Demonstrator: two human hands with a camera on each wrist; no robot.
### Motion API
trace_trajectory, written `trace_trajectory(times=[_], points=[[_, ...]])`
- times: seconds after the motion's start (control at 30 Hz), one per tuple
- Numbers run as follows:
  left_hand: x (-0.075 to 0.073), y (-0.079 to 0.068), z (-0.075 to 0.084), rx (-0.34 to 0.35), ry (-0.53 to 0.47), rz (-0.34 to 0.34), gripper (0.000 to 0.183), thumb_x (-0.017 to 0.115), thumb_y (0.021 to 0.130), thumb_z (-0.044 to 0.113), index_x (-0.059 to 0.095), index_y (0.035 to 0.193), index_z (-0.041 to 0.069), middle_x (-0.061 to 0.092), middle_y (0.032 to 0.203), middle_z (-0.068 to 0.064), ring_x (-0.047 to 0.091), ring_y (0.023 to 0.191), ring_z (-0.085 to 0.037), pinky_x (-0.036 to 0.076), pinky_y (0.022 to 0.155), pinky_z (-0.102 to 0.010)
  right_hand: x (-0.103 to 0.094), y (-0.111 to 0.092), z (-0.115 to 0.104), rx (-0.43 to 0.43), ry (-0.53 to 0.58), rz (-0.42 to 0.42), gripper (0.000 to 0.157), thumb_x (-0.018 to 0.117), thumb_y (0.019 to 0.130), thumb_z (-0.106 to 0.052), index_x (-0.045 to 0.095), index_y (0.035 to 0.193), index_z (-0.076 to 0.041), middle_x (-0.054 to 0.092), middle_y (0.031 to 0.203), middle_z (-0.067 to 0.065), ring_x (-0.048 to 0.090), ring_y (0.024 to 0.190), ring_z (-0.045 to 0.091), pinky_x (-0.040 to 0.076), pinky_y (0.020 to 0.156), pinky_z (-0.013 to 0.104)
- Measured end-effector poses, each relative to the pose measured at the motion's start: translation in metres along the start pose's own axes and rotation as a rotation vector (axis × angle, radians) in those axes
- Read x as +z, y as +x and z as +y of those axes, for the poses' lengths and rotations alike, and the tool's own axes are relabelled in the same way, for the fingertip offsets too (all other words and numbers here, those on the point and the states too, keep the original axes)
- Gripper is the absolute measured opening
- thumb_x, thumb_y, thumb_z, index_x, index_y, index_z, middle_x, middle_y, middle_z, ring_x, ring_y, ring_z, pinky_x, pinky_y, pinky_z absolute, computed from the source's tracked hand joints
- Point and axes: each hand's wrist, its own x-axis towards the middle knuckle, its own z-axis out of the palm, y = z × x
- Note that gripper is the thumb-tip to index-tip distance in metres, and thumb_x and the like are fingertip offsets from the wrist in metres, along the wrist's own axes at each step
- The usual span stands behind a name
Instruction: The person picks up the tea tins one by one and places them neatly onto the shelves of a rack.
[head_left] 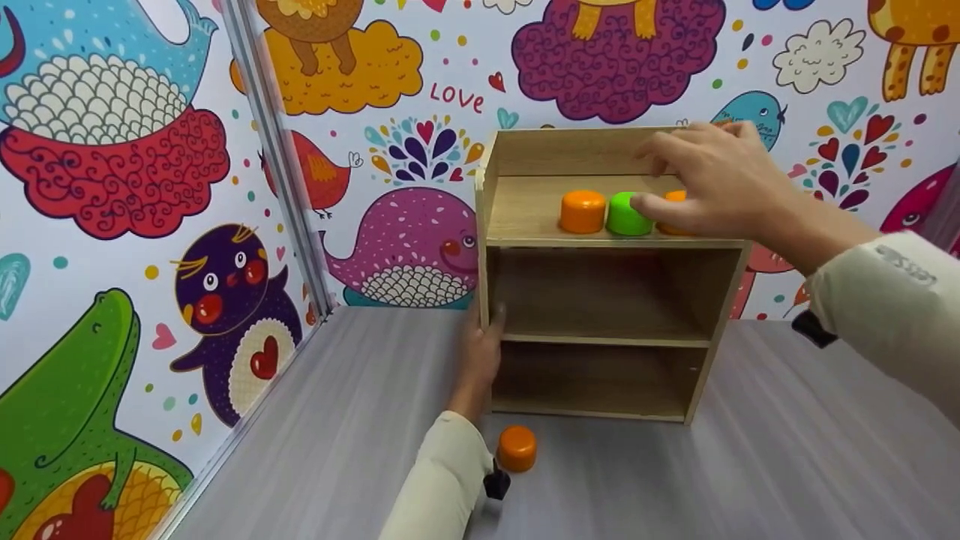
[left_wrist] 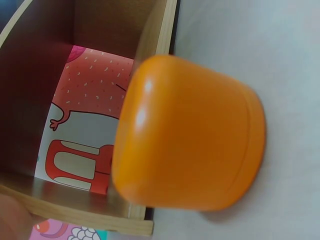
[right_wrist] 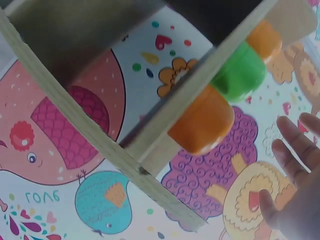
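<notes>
A small wooden shelf stands upright, with two compartments below an uncovered top. My left hand grips its left side panel, thumb on the inner side; only part of that hand shows in the left wrist view. Along the top's front edge stand an orange cap-shaped piece, a green one and another orange one, partly covered by my right hand. The right hand hovers over that end of the row, fingers spread and apart from the pieces in the right wrist view.
Another orange cap-shaped piece rests on the grey tabletop in front of the shelf, beside the left sleeve. Patterned wall panels stand behind and to the left, joined by a metal corner post.
</notes>
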Motion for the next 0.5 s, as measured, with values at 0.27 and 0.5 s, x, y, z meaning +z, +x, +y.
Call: trace_trajectory(times=[0.27, 0.5], points=[[0.002, 0.003, -0.015, -0.001, 0.007, 0.024, 0.059, 0.049, 0.095, 0.045, 0.024, 0.148, 0.036, 0.028, 0.152, 0.010, 0.026, 0.139, -0.011, 0.017, 0.116, -0.039, 0.013, -0.035, -0.018, -0.116, 0.041, 0.120, 0.048, 0.061, 0.080, -0.049, 0.060, 0.117, -0.018, 0.062, 0.092, 0.001, 0.048, 0.094, 0.021, 0.027, 0.087, 0.055], [0.000, -0.001, 0.000, -0.059, -0.033, 0.014, 0.060, 0.051, 0.096, 0.038, 0.025, 0.149, 0.029, 0.028, 0.153, 0.005, 0.026, 0.139, -0.014, 0.018, 0.116, -0.039, 0.030, -0.059, -0.038, -0.182, 0.106, 0.184, 0.044, 0.063, 0.079, -0.047, 0.059, 0.114, -0.021, 0.061, 0.094, -0.002, 0.050, 0.097, 0.017, 0.030, 0.087, 0.051]])
